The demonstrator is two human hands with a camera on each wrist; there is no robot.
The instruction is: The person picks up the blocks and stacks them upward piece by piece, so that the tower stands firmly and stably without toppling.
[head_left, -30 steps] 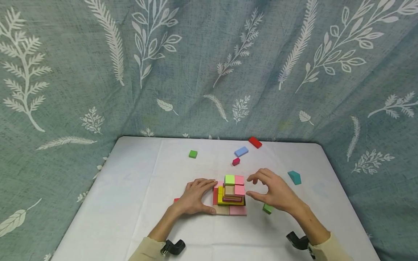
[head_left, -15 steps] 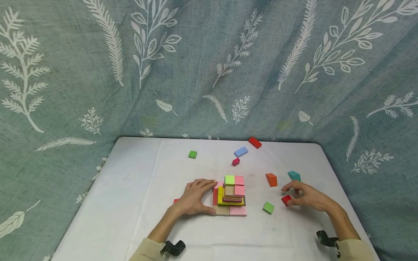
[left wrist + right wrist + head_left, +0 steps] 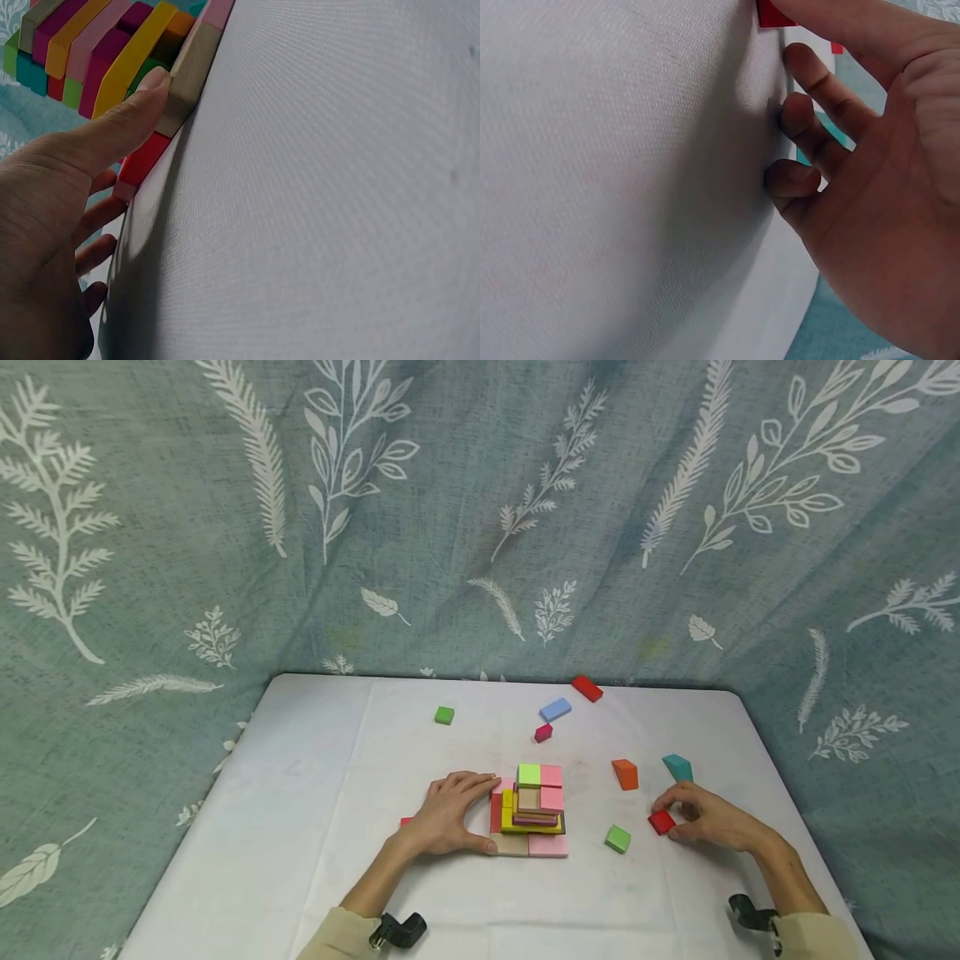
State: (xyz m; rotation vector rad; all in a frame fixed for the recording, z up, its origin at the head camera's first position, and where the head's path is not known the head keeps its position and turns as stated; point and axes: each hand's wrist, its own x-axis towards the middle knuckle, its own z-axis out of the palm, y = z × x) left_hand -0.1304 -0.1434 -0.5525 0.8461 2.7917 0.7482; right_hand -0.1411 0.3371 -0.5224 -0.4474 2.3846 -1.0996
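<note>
A tower of coloured building blocks [image 3: 537, 800] stands mid-table, with a light-green and a pink block on top. My left hand [image 3: 450, 814] holds its base from the left: the thumb touches the front wooden block [image 3: 189, 75], the fingers reach toward the back pink one. Stacked layers [image 3: 97, 45] rise beside the thumb in the left wrist view. To the right, my right hand [image 3: 708, 817] pinches a small red block [image 3: 661, 822] between thumb and index finger, at the tabletop. Only a corner of that red block [image 3: 775, 15] shows in the right wrist view; the other fingers are loosely curled.
Between tower and right hand lie a green block [image 3: 618, 838] and an orange block [image 3: 625, 774]. A teal block [image 3: 678, 767] sits just behind the right hand. Farther back are blue [image 3: 556, 709], red [image 3: 587, 687], crimson [image 3: 543, 732] and green [image 3: 444, 715] blocks. Patterned cloth [image 3: 450, 527] hangs behind the table.
My right hand has moved from beside the tower out to the right, to the small red block, and now pinches it. The left hand and the tower stay put.
</note>
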